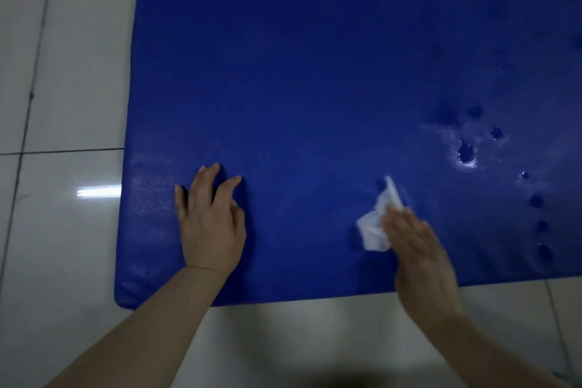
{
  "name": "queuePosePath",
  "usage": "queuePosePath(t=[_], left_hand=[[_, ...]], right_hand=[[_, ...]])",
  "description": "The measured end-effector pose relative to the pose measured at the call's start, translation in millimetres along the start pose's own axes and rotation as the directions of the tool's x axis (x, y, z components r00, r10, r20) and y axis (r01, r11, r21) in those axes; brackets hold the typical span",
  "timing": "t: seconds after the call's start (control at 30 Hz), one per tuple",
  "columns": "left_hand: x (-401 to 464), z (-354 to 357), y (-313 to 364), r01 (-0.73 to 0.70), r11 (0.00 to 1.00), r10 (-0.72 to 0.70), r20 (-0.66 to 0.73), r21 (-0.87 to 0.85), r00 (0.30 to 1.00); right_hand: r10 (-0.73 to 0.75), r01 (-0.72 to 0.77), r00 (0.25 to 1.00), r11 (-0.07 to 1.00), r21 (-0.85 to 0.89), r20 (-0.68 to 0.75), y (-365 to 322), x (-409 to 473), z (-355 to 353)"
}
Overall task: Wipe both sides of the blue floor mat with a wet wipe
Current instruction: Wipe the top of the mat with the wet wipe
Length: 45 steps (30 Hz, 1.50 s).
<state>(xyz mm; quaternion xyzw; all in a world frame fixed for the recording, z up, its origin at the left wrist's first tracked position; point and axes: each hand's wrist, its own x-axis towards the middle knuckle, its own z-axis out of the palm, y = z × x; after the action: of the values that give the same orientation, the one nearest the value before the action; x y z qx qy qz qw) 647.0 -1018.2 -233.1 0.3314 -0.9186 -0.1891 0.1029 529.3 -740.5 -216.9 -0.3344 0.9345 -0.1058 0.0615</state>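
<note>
The blue floor mat (pixel 315 72) lies flat on the floor and fills most of the head view. My left hand (pixel 211 224) rests flat on its near left part, fingers spread, holding nothing. My right hand (pixel 415 252) presses a crumpled white wet wipe (pixel 376 224) against the mat near its front edge; the hand is blurred by motion. The wipe sticks out to the left of and beyond my fingers. Dark wet spots and a shiny patch (pixel 466 154) mark the mat's right part.
White glossy floor tiles (pixel 63 72) with dark grout lines surround the mat on the left and near side. A bright light reflection (pixel 99 191) shows on the tile beside the mat's left edge.
</note>
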Motion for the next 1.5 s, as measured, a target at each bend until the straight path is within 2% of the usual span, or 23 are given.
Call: queuePosePath(t=[0.07,0.17,0.27,0.33,0.4,0.53,0.67,0.73,0.8,0.9,0.93,1.0,1.03,1.07,1.1,1.13,1.17,1.2,1.27,1.3,1.37,1.43,1.5], left_hand=[[0.1,0.1,0.4,-0.001,1.000,0.001,-0.003,0.008,1.000],[0.0,-0.3,0.2,-0.002,1.000,0.002,-0.002,0.007,1.000],[0.3,-1.7,0.2,-0.003,1.000,0.003,0.009,0.014,1.000],[0.2,-2.1,-0.3,-0.006,1.000,0.006,0.014,0.017,1.000],[-0.2,-2.7,-1.1,-0.013,1.000,0.013,0.018,0.010,1.000],[0.5,-1.6,-1.0,-0.009,1.000,0.009,0.012,0.007,1.000],[0.7,-0.8,0.2,-0.002,1.000,0.002,0.011,0.013,1.000],[0.4,-1.6,0.6,-0.003,1.000,0.003,0.017,0.011,1.000],[0.2,-2.5,0.1,-0.003,1.000,0.003,0.022,0.013,1.000],[0.3,-2.7,-1.3,-0.010,1.000,0.010,0.023,0.008,1.000],[0.4,-2.4,-1.5,-0.009,1.000,0.009,0.021,0.011,1.000],[0.1,-1.0,-0.8,-0.004,1.000,0.004,0.016,0.019,1.000],[0.1,-0.4,-0.5,-0.003,1.000,0.002,0.012,0.021,1.000],[-0.1,0.4,-0.4,-0.002,1.000,0.002,0.009,0.022,1.000],[-0.4,0.9,-0.5,-0.003,1.000,0.003,0.006,0.022,1.000],[-0.4,1.3,-0.6,-0.004,1.000,0.004,0.003,0.023,1.000],[-0.2,1.3,-0.5,-0.003,1.000,0.003,0.002,0.023,1.000],[-0.3,1.3,0.0,-0.001,1.000,0.001,0.000,0.024,1.000],[0.1,1.1,1.4,0.003,1.000,-0.003,0.003,0.025,1.000],[0.3,0.9,1.8,0.003,1.000,-0.003,0.007,0.025,1.000],[0.4,0.6,0.8,0.001,1.000,-0.001,0.008,0.028,1.000],[-0.1,0.5,-0.8,-0.001,1.000,0.001,0.007,0.027,1.000],[0.0,0.1,-1.3,-0.007,1.000,0.007,0.004,0.016,1.000]], right_hand=[[0.064,-0.064,0.998,0.998,0.009,-0.001,-7.3,-6.7,0.1],[-0.171,0.173,0.984,0.983,0.056,-0.044,-66.9,-28.3,35.3],[-0.514,0.508,0.855,0.856,0.090,0.066,-125.5,-32.7,50.3],[-0.644,0.650,0.745,0.760,0.030,0.171,-121.2,-24.4,44.9],[-0.648,0.648,0.736,0.758,0.070,0.196,-94.0,-17.9,28.8],[-0.573,0.579,0.787,0.814,0.047,0.228,-13.8,-18.1,-5.5],[-0.543,0.542,0.815,0.838,0.068,0.200,-31.2,-25.4,5.1],[-0.623,0.617,0.765,0.782,0.093,0.165,-69.2,-24.7,24.9],[-0.713,0.715,0.667,0.694,0.082,0.217,-89.3,-13.7,30.2],[-0.740,0.739,0.629,0.665,0.113,0.240,-55.8,-0.2,13.9],[-0.720,0.721,0.660,0.687,0.087,0.214,-36.5,2.0,6.1],[-0.571,0.564,0.814,0.821,0.090,0.107,-3.4,12.4,-13.9],[-0.360,0.338,0.927,0.924,0.178,0.108,5.1,21.5,-29.3],[-0.144,0.114,0.982,0.969,0.219,0.123,8.5,30.4,-40.3],[0.097,-0.118,0.989,0.970,0.212,0.109,11.2,40.2,-44.3],[0.247,-0.259,0.966,0.939,0.228,0.081,13.9,51.1,-41.2],[0.348,-0.349,0.936,0.900,0.261,0.051,9.8,58.5,-37.0],[0.373,-0.362,0.928,0.897,0.253,0.003,-1.7,62.7,-31.0],[0.253,-0.249,0.967,0.948,0.198,0.007,-32.7,59.1,-10.2],[0.191,-0.200,0.980,0.959,0.202,0.064,-55.2,50.5,1.1],[-0.028,0.004,0.989,0.986,0.168,0.145,-90.5,21.2,24.9],[-0.354,0.327,0.917,0.931,0.165,0.182,-94.3,-3.6,32.9],[-0.447,0.425,0.873,0.894,0.144,0.194,-64.4,-5.4,26.5]])
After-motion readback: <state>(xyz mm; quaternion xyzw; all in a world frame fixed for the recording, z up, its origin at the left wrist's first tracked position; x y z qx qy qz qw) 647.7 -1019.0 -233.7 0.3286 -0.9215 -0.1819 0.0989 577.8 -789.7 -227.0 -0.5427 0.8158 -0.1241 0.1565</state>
